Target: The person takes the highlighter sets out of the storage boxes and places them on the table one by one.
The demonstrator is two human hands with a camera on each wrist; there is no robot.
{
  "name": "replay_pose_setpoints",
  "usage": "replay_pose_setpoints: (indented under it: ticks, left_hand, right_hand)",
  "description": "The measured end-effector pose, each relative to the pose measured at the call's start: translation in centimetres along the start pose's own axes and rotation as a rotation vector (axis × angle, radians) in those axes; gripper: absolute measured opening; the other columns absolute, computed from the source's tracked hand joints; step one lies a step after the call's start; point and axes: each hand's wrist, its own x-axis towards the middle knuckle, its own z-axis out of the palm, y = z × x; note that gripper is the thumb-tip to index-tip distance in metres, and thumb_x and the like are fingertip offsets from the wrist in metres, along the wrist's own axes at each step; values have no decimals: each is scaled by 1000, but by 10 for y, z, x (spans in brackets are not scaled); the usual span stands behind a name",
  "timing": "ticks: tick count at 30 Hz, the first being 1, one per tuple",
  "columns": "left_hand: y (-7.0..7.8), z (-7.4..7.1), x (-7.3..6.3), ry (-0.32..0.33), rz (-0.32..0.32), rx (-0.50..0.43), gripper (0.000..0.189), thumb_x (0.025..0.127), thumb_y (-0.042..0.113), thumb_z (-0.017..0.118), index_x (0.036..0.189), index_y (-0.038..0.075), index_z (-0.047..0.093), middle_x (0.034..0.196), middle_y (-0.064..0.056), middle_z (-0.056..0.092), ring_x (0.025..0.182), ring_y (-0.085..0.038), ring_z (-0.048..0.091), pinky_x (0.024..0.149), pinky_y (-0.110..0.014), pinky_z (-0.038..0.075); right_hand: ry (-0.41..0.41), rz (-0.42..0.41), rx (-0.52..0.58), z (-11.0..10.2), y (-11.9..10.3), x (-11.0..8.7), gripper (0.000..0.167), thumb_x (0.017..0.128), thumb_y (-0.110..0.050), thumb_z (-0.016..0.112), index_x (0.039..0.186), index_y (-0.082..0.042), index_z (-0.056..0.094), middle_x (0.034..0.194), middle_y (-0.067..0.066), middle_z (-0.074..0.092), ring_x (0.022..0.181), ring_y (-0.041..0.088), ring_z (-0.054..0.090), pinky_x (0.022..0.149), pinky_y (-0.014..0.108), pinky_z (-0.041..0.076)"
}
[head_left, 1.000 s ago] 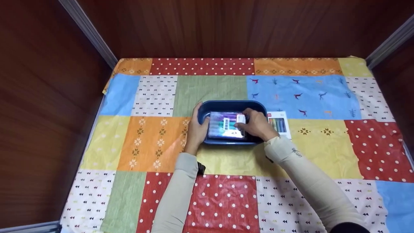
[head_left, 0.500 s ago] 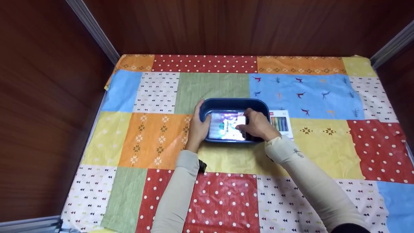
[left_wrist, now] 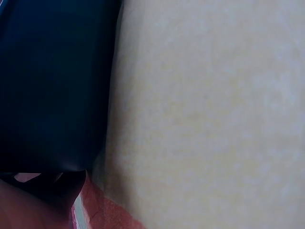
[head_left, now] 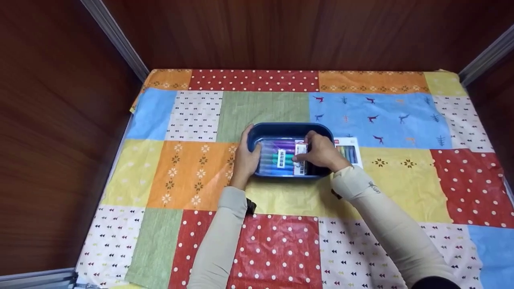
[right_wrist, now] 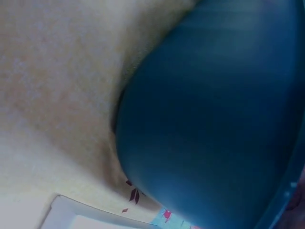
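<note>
A dark blue plastic box with rounded corners stands on the tablecloth; its outer wall fills the left part of the left wrist view. My left hand grips the box's left end, thumb over the rim, fingers along the outside. Inside the box lies a clear pack of pens in purple, green and blue, with white labels. My right hand reaches in over the right end and pinches the pack's right edge, thumb on top. Its other fingertips are hidden behind the pack. In the right wrist view the box wall hides most of that hand.
Just right of the blue box, a white carton with a window onto coloured sticks lies flat, partly behind my right hand. A patchwork tablecloth covers the table. Dark wooden panels rise behind it and at both sides.
The glare on the pack has faded, so its labels and pen colours show again. My right hand has shifted slightly, its wrist a little to the right. The left hand keeps its grip.
</note>
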Motion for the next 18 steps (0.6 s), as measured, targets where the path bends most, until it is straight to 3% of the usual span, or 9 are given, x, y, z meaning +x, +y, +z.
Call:
replay_pose_setpoints:
  ticks: [10,18]
  left_hand:
    - [0,-1,-1,4,-44,1,61,99,19,54,155,35,36,161,-3,42,143,-39,45,117,-58,37]
    - [0,0,0,-5,-16,-7,61,99,17,54,155,33,36,162,-2,41,146,-37,43,119,-56,35]
  right_hand:
    - [-24,-48,2,-8,0,-1,46,77,-33,87,94,-5,55,76,2,47,72,20,47,64,32,40]
    - [-21,-133,17,-8,3,-6,27,84,-25,82,96,-4,72,79,5,64,69,15,52,62,28,43]
